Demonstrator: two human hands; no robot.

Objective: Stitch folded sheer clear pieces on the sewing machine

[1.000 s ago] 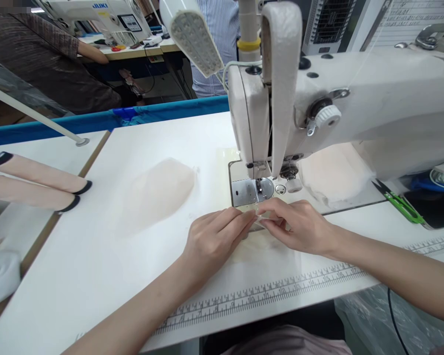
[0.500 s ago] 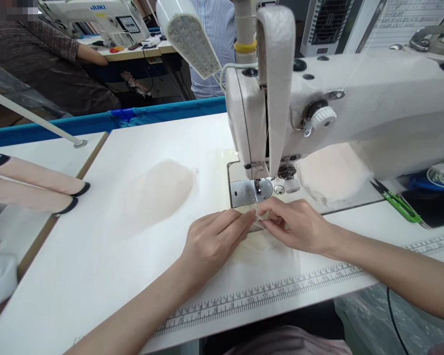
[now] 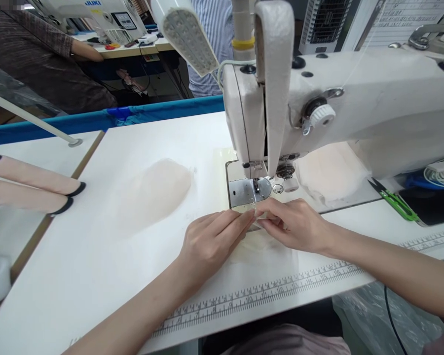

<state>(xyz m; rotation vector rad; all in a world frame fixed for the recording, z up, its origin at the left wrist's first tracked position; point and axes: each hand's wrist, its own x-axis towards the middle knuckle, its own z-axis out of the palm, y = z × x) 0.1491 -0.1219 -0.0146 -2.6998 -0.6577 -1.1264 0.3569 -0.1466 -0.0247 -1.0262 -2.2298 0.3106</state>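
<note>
Both hands meet just in front of the presser foot (image 3: 257,187) of a white sewing machine (image 3: 340,93). My left hand (image 3: 210,241) has its fingers pressed together, fingertips pinching a thin, sheer pale fabric (image 3: 259,246) by its edge. From the right, my right hand (image 3: 294,224) pinches the same fabric between thumb and index finger. The fingertips of the two hands almost touch. Past them lies the metal needle plate (image 3: 240,192). The exact edge between the fingers is too small and see-through to make out.
A sheer beige fabric piece (image 3: 159,192) lies to the left, and pale fabric (image 3: 331,172) sits under the machine arm. Green thread snips (image 3: 399,204) rest by a dark phone (image 3: 434,204). Two beige rolls (image 3: 33,175) lie far left. A person's arm (image 3: 87,51) shows behind.
The whole view has shifted slightly. Both hands keep almost the same pinch at the same spot before the presser foot.
</note>
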